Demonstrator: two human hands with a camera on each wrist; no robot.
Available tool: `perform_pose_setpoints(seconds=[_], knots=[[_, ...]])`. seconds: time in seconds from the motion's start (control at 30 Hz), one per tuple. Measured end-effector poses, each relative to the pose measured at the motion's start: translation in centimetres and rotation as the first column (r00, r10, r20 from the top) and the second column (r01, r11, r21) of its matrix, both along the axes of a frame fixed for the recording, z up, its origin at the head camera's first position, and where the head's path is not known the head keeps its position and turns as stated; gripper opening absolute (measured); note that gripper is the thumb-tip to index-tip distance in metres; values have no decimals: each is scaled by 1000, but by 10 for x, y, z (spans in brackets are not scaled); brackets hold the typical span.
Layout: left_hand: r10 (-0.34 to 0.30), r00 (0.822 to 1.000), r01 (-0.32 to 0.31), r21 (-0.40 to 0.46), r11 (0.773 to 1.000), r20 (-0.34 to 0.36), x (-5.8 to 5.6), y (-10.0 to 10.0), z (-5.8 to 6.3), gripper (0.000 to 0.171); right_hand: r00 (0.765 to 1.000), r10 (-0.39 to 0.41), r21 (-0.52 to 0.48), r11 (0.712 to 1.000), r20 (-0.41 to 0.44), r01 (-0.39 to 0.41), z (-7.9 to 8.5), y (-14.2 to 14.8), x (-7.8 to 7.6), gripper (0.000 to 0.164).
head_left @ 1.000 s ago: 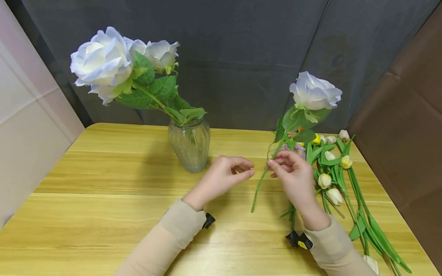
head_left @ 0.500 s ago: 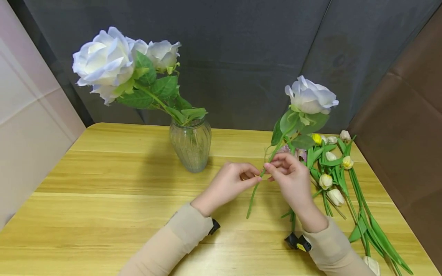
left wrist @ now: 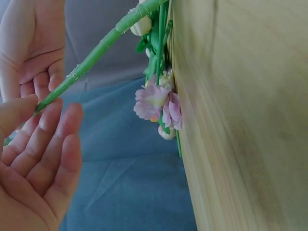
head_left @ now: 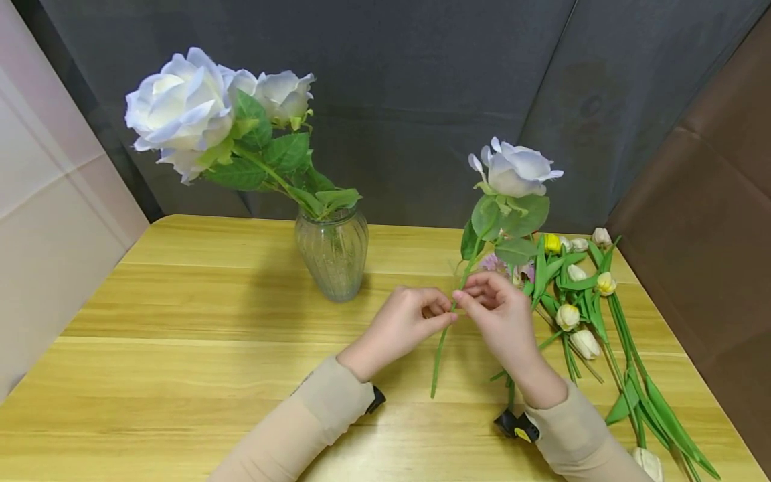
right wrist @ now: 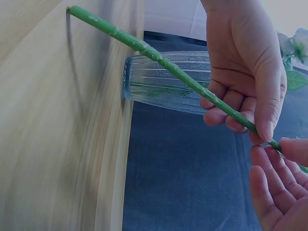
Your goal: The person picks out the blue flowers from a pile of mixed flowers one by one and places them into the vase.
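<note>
A pale blue-white artificial rose (head_left: 519, 169) stands nearly upright, its green stem (right wrist: 166, 62) slanting down toward the table. My right hand (head_left: 502, 318) pinches that stem between thumb and fingertips, below the leaves. Just beneath, my left hand (head_left: 409, 320) pinches the same stem with thumb and forefinger, the two hands close together. In the left wrist view the stem (left wrist: 91, 57) runs across both hands. Left of them stands a ribbed clear glass vase (head_left: 332, 258) holding several similar roses (head_left: 177, 107) that lean left.
Several artificial tulips (head_left: 583, 343), white and yellow with long green stems, lie along the table's right side. Pinkish-purple flowers (left wrist: 153, 101) lie behind my right hand. The wooden table (head_left: 150, 375) ends at a dark cloth backdrop (head_left: 409, 134).
My left hand has moved right and taken hold of the stem below my right hand. The rose has shifted left and slightly down, its stem now more upright.
</note>
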State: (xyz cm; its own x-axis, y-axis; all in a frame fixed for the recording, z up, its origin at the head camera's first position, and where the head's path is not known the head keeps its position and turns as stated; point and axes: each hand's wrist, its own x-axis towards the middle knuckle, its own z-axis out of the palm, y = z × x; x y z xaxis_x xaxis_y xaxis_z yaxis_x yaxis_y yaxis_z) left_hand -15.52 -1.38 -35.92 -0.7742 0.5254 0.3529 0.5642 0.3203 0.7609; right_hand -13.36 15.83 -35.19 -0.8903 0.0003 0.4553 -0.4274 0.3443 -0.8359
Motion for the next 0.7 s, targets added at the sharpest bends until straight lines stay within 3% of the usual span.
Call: perform_pose_setpoints(seconds=[0.33,0.7], knots=[[-17,1000,17,30,999,-1,-3,-2,0,5,998,21,36,999,50,-23,0,-1,-1,19],[18,1000,-19,50,999,22,-9,-11,4,5,995,71,31,997,67,-73,-4,-1,-3,14]])
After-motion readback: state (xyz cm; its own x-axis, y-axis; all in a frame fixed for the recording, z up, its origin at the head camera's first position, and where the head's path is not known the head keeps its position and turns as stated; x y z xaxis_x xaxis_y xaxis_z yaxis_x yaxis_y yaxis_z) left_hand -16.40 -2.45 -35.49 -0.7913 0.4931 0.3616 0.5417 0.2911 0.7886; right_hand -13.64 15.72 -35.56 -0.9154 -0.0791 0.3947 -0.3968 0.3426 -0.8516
